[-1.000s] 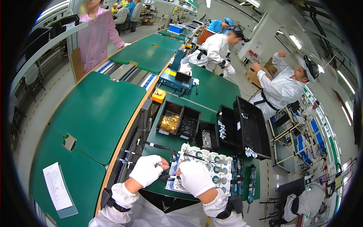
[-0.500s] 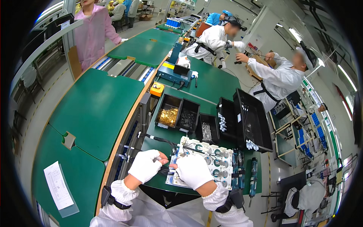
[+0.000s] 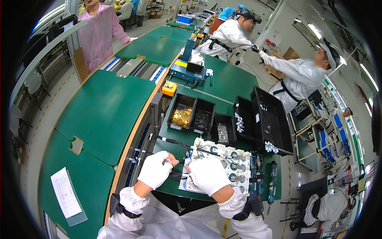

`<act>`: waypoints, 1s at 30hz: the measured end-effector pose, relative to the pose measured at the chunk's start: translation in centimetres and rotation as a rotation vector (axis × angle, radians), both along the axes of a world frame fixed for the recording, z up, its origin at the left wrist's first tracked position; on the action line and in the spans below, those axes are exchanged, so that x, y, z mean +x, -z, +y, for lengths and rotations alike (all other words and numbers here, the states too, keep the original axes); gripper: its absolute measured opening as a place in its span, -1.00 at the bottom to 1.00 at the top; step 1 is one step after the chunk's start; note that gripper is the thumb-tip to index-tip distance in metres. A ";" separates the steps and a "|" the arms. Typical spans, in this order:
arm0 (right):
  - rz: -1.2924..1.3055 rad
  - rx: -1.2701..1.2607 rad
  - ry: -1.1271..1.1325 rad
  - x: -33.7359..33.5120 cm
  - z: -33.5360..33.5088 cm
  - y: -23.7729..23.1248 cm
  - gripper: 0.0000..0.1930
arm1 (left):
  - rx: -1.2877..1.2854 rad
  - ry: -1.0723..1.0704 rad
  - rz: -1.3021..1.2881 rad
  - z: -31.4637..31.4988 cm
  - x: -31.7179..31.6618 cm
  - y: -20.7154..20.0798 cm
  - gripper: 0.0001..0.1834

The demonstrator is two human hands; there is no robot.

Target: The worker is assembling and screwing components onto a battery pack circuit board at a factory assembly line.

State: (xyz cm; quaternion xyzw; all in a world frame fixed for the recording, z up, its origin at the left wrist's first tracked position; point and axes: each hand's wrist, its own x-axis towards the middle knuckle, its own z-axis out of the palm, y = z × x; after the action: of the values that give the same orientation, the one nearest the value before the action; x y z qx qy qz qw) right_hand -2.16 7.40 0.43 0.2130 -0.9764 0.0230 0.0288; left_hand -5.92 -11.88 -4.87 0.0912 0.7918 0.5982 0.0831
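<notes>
Both my hands wear white gloves with bare fingertips. My left hand [image 3: 155,170] is closed in a pinch left of a white panel [image 3: 227,164], beside black cables [image 3: 176,174]. What its fingertips hold is too small to make out. My right hand [image 3: 209,175] rests over the panel's left part, fingers curled toward the left hand; whatever they grip is hidden. Round metal-and-glass components and dark wires cover the panel, which lies on a green work surface. A bundled black cable [image 3: 172,140] runs off its upper left corner.
Black bins hold gold parts [image 3: 182,117], dark parts [image 3: 202,119] and silver parts [image 3: 223,132]. Beyond them stands a large black tray [image 3: 274,123]. A teal power screwdriver [image 3: 273,181] lies right of the panel. A yellow box [image 3: 169,89] sits behind; several people work nearby.
The view has shifted slightly, so the bench sits further right. My hands stay close together at the panel's left edge. At the back right, a co-worker's arms now reach toward another person.
</notes>
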 end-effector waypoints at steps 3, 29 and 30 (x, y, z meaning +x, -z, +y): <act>-0.035 0.050 0.091 -0.7 0.4 0.5 -0.52 | 0.016 -0.016 0.233 0.5 -0.3 1.3 -0.83; 0.148 -0.127 0.080 -2.6 0.8 0.6 -0.89 | 0.216 -0.028 -0.070 3.0 -1.2 1.3 -0.82; 0.146 -0.128 0.079 -2.6 1.1 0.7 -0.89 | 0.215 -0.029 -0.071 3.0 -1.3 1.5 -0.82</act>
State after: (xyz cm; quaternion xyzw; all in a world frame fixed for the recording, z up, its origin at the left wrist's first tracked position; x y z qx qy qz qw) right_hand -4.75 8.49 -0.22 0.1730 -0.9758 0.0686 0.1145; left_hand -7.19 -8.92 -6.40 0.0668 0.7207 0.6839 0.0921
